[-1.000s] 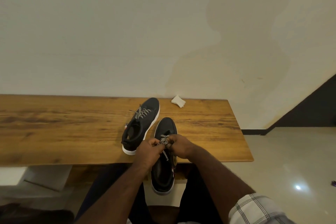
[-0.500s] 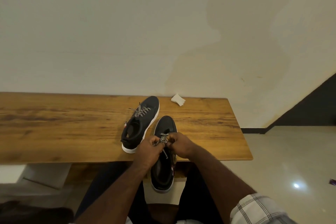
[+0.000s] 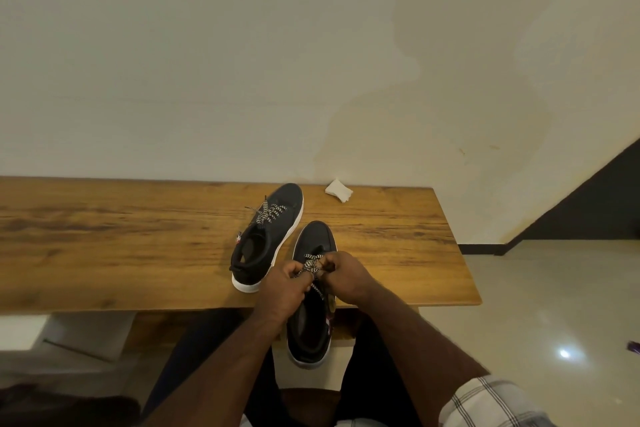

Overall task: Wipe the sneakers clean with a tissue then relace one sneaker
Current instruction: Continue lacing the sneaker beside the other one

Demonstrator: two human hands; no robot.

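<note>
Pale plaster wall rises behind a long wooden table, with light floor tiles to the right. On the table stand two dark sneakers with white soles. The far sneaker lies toward the wall, its patterned lace already threaded and tied near the toe end. The near sneaker overhangs the front edge of the table, heel toward the person. A folded tissue rests by the wall, well apart from both hands, which suggests the wiping step is finished. The step in hand is judged to be the relacing of the near sneaker. The left hand has its fingers curled, its grip pinching the checked lace over the tongue. The right hand is likewise curled, its grip closed on the same lace from the other side. The two hands sit close together, nearly touching. Which eyelet is being worked cannot be told, the fingers hiding it. One loose lace end trails down between the hands. The next move likely calls for drawing the lace through evenly, keeping tension equal on both sides, while holding the overhanging sneaker steady on the table.
</note>
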